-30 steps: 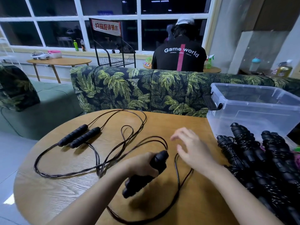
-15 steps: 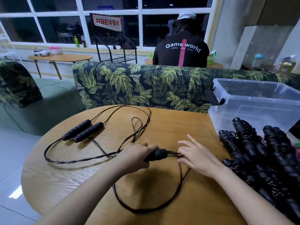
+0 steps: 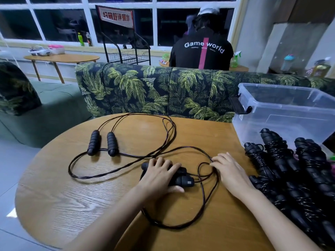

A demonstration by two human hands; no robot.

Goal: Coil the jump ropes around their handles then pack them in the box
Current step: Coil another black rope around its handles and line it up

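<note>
A round wooden bench (image 3: 54,196) stands in the foreground on a pale tiled floor (image 3: 10,178). Behind it runs a sofa back (image 3: 145,91) in green palm-leaf print. A white-framed window (image 3: 154,24), dark outside, spans the rear wall. Below it stand a low wooden side table (image 3: 61,58) and a black wire rack (image 3: 128,55).

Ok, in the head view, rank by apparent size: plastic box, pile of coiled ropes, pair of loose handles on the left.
1-2. Plastic box and coiled pile: similar; nearness inflates the pile.
3. Loose handles.
</note>
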